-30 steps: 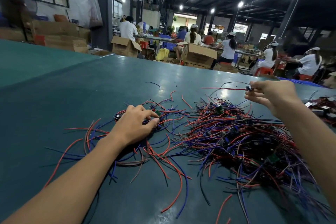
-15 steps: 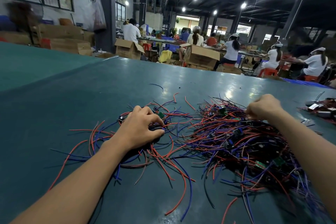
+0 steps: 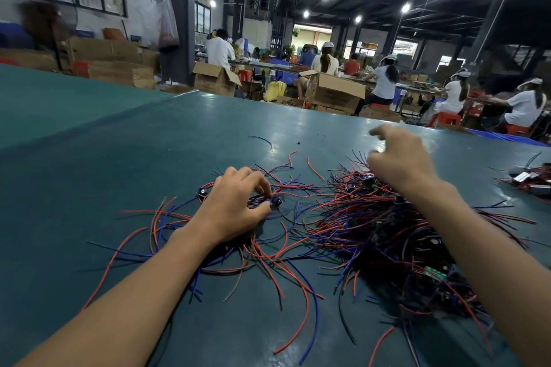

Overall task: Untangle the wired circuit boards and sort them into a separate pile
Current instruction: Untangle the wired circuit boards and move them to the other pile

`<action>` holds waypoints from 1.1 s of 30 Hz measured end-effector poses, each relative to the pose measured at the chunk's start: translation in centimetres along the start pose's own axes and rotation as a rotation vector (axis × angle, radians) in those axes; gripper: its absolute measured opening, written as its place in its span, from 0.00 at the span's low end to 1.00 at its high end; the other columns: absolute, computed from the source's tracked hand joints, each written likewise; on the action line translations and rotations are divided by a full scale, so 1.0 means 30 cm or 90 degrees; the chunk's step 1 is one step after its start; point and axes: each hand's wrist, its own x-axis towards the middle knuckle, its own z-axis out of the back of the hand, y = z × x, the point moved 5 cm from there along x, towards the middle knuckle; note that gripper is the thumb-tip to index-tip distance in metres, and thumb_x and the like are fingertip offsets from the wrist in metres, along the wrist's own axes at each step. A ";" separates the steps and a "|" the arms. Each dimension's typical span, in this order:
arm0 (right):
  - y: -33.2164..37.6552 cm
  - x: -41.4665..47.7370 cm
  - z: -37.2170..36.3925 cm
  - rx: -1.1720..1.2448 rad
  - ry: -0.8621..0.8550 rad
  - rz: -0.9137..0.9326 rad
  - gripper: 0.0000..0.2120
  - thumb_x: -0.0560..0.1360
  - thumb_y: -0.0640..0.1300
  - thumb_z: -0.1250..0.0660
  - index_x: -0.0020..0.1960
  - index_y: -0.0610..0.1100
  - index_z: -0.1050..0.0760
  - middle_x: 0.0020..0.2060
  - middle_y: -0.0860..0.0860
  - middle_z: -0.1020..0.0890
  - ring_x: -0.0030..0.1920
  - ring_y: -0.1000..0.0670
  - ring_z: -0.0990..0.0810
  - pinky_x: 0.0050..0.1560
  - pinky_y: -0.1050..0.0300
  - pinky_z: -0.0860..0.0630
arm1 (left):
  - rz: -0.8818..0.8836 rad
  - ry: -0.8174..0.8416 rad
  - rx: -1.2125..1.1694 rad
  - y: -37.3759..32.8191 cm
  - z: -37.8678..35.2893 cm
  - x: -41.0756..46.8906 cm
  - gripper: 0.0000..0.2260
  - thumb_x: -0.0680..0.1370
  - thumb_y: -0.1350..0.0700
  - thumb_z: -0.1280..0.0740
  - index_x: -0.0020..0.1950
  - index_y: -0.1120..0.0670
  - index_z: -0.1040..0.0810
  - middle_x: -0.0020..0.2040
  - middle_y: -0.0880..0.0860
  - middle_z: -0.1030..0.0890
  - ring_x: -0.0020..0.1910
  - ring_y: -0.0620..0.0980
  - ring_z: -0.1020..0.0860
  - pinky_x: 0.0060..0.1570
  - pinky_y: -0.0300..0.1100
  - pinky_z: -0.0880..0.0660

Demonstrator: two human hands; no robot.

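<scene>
A big tangle of red, blue and black wires with small circuit boards (image 3: 384,232) lies right of centre on the green table (image 3: 125,164). A smaller, looser pile of wired boards (image 3: 262,250) spreads to its left. My left hand (image 3: 235,205) rests on that smaller pile, its fingers curled round a bunch of wires and a small board. My right hand (image 3: 399,158) hovers above the far edge of the big tangle, blurred, fingers spread and holding nothing.
Another heap of boards and wires (image 3: 530,180) sits at the table's right edge. A loose blue wire (image 3: 262,140) lies farther out. Beyond the table stand cardboard boxes (image 3: 334,92), and several people sit working at benches.
My right hand came down from a raised position onto the big tangle, then lifted off with its fingers spread. My left hand stayed on the small pile.
</scene>
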 end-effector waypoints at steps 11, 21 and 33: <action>0.293 -0.407 -0.296 0.016 0.208 0.244 0.14 0.81 0.47 0.40 0.62 0.46 0.21 0.57 0.46 0.20 0.58 0.42 0.24 0.60 0.48 0.29 | 0.152 0.105 0.149 0.041 -0.032 -0.004 0.16 0.75 0.38 0.31 0.57 0.45 0.21 0.54 0.49 0.23 0.60 0.53 0.26 0.61 0.50 0.32; 0.277 -0.423 -0.319 0.010 0.189 0.241 0.15 0.83 0.50 0.43 0.63 0.49 0.21 0.58 0.49 0.22 0.58 0.45 0.28 0.60 0.49 0.31 | 0.265 0.058 -0.006 0.101 0.043 0.023 0.15 0.77 0.50 0.27 0.61 0.55 0.18 0.54 0.54 0.17 0.55 0.55 0.19 0.57 0.44 0.25; 0.284 -0.427 -0.324 -0.014 0.195 0.228 0.14 0.82 0.49 0.41 0.61 0.46 0.21 0.58 0.46 0.21 0.57 0.41 0.26 0.58 0.48 0.29 | 0.422 0.356 0.247 0.179 0.420 -0.463 0.59 0.56 0.12 0.58 0.82 0.42 0.53 0.83 0.53 0.46 0.81 0.57 0.47 0.78 0.60 0.49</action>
